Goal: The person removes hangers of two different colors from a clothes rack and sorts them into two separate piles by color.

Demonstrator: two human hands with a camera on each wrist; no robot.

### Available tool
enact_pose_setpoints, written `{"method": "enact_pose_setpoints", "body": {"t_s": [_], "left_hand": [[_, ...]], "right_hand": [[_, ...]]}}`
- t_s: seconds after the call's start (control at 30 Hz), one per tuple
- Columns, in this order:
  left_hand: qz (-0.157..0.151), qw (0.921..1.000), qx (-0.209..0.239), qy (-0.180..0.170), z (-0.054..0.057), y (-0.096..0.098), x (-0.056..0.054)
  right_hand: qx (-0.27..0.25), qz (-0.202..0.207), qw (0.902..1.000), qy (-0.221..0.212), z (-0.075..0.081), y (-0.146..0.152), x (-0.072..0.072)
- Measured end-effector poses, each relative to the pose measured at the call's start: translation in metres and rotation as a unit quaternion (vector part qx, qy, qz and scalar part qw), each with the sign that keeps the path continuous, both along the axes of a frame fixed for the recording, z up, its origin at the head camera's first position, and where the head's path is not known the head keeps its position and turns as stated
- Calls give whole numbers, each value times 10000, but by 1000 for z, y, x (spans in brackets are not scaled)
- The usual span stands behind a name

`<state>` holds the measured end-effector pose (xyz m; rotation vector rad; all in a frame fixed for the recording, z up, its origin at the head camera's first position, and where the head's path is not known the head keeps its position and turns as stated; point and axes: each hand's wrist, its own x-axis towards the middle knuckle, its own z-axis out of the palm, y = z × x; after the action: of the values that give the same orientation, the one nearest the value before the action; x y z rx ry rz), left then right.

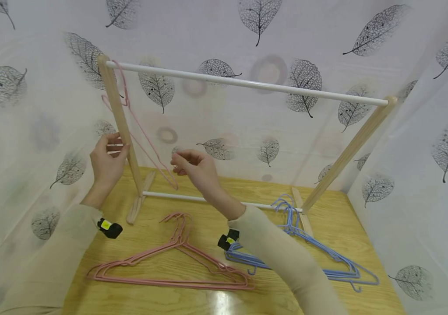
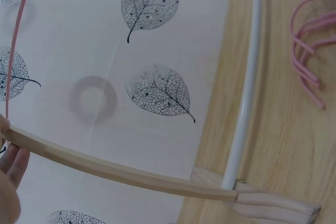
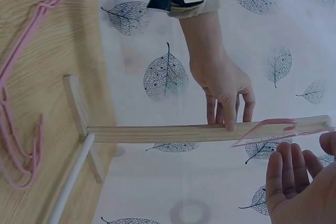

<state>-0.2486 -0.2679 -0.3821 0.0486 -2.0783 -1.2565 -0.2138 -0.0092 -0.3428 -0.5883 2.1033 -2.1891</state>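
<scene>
My left hand (image 1: pixel 107 159) grips the left wooden post (image 1: pixel 118 103) of a small clothes rack, thumb on one side and fingers on the other. A pink hanger (image 1: pixel 125 89) hangs by its hook from the left end of the white top rail (image 1: pixel 247 83), close beside that post. To the right of the hanger's lower end, my right hand (image 1: pixel 198 168) is held in the air. Its fingers are loosely bent, and in the right wrist view the palm and fingers (image 3: pixel 287 169) hold nothing.
Several pink hangers (image 1: pixel 168 284) lie stacked on the wooden table (image 1: pixel 271 302) in front of the rack. Several blue hangers (image 1: pixel 340 275) lie at the right, partly behind my right sleeve. A white lower bar (image 1: pixel 172 196) joins the posts. Leaf-printed sheeting (image 1: pixel 216 26) surrounds the table.
</scene>
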Motion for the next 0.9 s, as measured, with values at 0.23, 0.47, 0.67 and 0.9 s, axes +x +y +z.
{"method": "enact_pose_setpoints", "body": {"t_s": [0.23, 0.47, 0.67, 0.9], "left_hand": [[-38, 10000, 52, 3, 1, 0, 0], [-7, 10000, 32, 8, 0, -1, -3], [-34, 10000, 24, 2, 2, 0, -2], [-32, 10000, 69, 5, -1, -2, -5]], "right_hand": [[-130, 17, 9999, 24, 5, -22, -16], [-195, 171, 9996, -131, 6, -40, -23], [-97, 246, 9996, -137, 3, -50, -25], [-358, 211, 9991, -100, 2, -48, -27]]}}
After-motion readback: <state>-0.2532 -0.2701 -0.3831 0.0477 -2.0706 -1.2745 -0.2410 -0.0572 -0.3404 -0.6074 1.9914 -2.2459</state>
